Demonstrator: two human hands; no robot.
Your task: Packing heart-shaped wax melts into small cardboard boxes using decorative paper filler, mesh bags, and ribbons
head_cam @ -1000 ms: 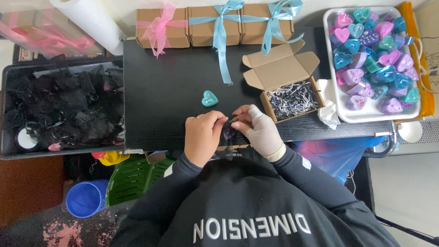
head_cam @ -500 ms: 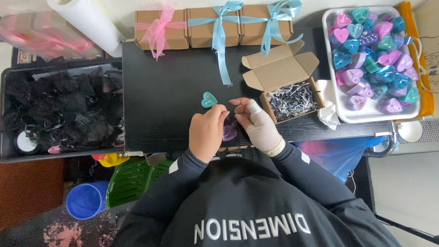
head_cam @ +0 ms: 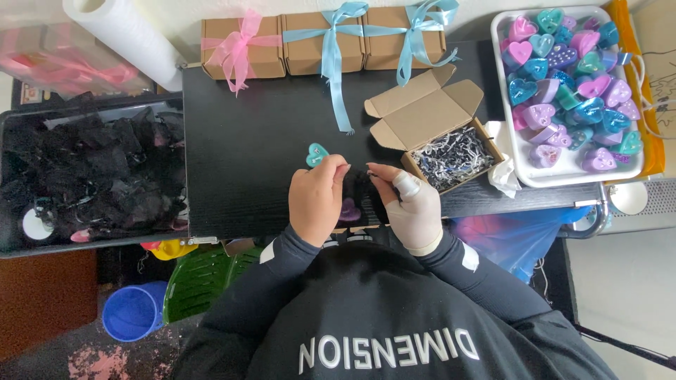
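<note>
- Left hand [head_cam: 318, 200] and gloved right hand [head_cam: 412, 204]: fingertips pinched together on a wad of black shredded paper [head_cam: 357, 184] between them, at the black table [head_cam: 246, 141] front edge.
- Purple heart piece [head_cam: 349, 209]: beneath the hands.
- Teal heart piece [head_cam: 316, 154]: just beyond the left fingers.
- Open cardboard box [head_cam: 451, 151]: beside the right hand, holding shred.

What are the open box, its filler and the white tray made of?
Open box: brown matte cardboard, going by its creased flaps. Filler: shredded strips, black and white, probably paper. White tray: smooth, thin-rimmed, likely plastic or foam; can't tell which.
</note>
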